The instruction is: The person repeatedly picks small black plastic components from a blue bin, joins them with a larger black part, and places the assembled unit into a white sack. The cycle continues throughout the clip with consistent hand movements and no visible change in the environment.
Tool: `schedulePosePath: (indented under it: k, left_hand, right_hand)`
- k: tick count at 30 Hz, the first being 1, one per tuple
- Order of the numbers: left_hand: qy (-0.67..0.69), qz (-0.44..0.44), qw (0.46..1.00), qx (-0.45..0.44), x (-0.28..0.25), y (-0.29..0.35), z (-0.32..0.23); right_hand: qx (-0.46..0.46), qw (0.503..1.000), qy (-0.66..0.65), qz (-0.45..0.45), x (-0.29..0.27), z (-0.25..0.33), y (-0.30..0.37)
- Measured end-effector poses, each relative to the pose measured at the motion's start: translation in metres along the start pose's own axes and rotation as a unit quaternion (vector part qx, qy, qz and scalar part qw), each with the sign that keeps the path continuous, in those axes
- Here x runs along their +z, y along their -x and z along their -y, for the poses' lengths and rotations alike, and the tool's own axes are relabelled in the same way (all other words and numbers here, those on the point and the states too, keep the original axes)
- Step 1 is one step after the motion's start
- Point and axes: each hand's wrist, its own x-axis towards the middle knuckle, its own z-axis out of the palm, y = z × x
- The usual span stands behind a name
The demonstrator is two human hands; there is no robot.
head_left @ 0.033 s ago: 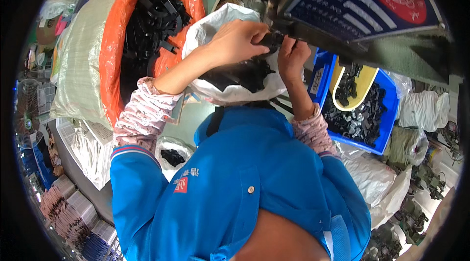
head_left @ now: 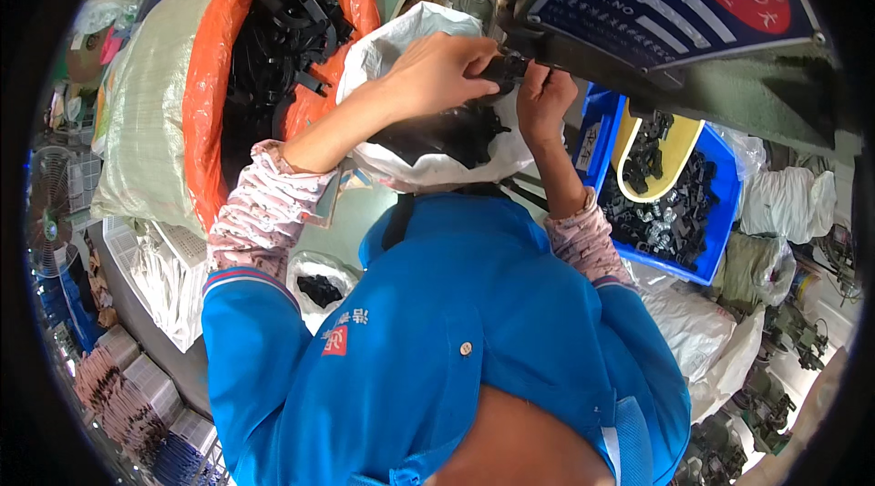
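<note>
Black part [head_left: 507, 67] — mostly hidden — pinched between left hand [head_left: 437, 71] and right hand [head_left: 544, 103].

small black plastic part [head_left: 507, 67], pinched under machine

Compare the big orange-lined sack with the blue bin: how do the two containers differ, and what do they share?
The orange-lined sack is soft, tall and bulging, while the blue bin is rigid, shallow and square-cornered. The sack lies to the person's left, the bin to the right. The sack holds long black strips; the bin holds small chunky black pieces and a yellow scoop. Both stand open and hold black parts.
</note>
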Motion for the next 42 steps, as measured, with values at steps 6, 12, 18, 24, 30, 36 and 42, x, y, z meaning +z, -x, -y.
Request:
schedulePosePath:
  k: [6,12,18,24,30,36,42]
  left_hand:
    - [0.034,-0.024,0.999,0.035,0.001,0.023,0.004]
    - [0.000,-0.046,0.996,0.071,0.001,0.021,0.007]
    - [0.004,-0.023,0.999,0.044,0.000,0.019,0.003]
    - [-0.026,-0.079,0.989,0.120,0.010,0.028,0.006]
    - [-0.024,-0.098,0.986,0.130,0.013,0.028,0.008]
    - [-0.024,-0.097,0.985,0.140,0.015,0.029,0.011]
    - [-0.064,-0.184,0.959,0.205,0.024,0.047,0.024]
  right_hand:
    - [-0.187,0.979,0.087,0.008,-0.010,0.000,-0.022]
    - [0.074,0.970,-0.173,0.151,-0.022,-0.042,-0.023]
    - [-0.289,0.899,0.295,0.148,-0.016,-0.122,-0.037]
    - [-0.305,0.878,0.328,0.169,0.011,-0.148,-0.058]
    - [-0.280,0.882,0.321,0.201,0.013,-0.151,-0.064]
    - [-0.258,0.885,0.321,0.219,0.017,-0.153,-0.065]
    - [-0.239,0.885,0.329,0.228,0.016,-0.157,-0.066]
